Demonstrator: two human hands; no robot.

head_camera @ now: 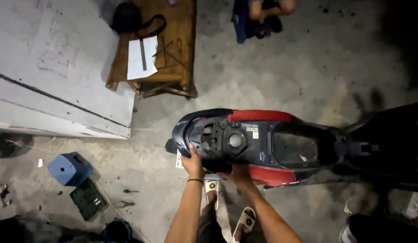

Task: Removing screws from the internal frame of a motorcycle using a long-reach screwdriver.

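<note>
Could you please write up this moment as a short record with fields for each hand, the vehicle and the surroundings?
Left hand: left hand grips the rear edge of the scooter, near its dark tail panel.
Right hand: right hand rests on the scooter's near side, by the red side panel.
Scooter: seat off, open underseat compartment exposed.
Floor: blue box and dark case at left.
Behind: wooden bench holding white paper.

Bare forearms, a thin dark band (195, 181) on the left wrist, and pale slide sandals (246, 220) below the hands.
</note>
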